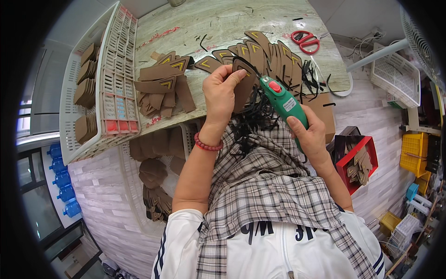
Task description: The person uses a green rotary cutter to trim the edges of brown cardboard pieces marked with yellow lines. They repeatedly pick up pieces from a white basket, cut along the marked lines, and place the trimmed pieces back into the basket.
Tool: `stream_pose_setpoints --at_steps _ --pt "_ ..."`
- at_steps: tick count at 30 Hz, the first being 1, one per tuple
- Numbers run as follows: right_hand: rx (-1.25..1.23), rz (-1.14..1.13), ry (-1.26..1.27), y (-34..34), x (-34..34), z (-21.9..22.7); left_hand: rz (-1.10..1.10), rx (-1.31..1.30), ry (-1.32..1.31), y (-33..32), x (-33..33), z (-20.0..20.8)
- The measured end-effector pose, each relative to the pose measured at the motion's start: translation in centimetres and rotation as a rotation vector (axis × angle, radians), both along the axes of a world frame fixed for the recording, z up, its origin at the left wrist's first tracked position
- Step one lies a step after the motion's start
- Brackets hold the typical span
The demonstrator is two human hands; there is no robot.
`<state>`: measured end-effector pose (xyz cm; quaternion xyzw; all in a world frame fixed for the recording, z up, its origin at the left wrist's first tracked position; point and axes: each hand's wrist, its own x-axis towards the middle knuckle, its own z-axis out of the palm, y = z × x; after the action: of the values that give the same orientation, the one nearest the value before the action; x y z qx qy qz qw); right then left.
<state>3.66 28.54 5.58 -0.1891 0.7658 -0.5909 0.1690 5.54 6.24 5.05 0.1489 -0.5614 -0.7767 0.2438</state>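
Observation:
My left hand (219, 95) pinches a brown fabric piece (242, 93) with black edging, its thumb and fingers at the upper end. My right hand (310, 137) is wrapped round a green handheld electric cutter (284, 103) with a red button. The cutter's tip is beside the right edge of the held piece; I cannot tell whether the two touch. Black trimmed strips (253, 118) hang and pile up in my checked apron's lap. More brown pieces with yellow chevrons (254, 52) fan out on the table beyond my hands.
Red-handled scissors (309, 43) lie at the table's far right, with black scraps (309, 76) nearer. At left are a brown stack (162, 83) and a white plastic basket (116, 79) holding brown bundles. A red box (357, 162) of pieces stands low at right, below a fan (420, 32).

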Motion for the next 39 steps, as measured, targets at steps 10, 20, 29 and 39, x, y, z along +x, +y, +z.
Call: stream_pose_setpoints --at_steps 10,20,29,39 --pt "0.007 0.014 0.015 0.3 0.1 -0.1 -0.124 -0.143 -0.099 -1.0 0.5 0.2" --pt "-0.017 0.010 -0.010 0.4 0.0 -0.1 -0.306 -0.132 -0.165 -1.0 0.6 -0.2" --pt "-0.016 0.019 -0.030 0.6 -0.3 0.1 -0.491 -0.252 -0.274 -1.7 0.1 0.3" --pt "-0.091 -0.076 -0.049 1.2 -0.1 -0.2 0.262 0.344 0.148 -2.1 -0.6 -0.6"
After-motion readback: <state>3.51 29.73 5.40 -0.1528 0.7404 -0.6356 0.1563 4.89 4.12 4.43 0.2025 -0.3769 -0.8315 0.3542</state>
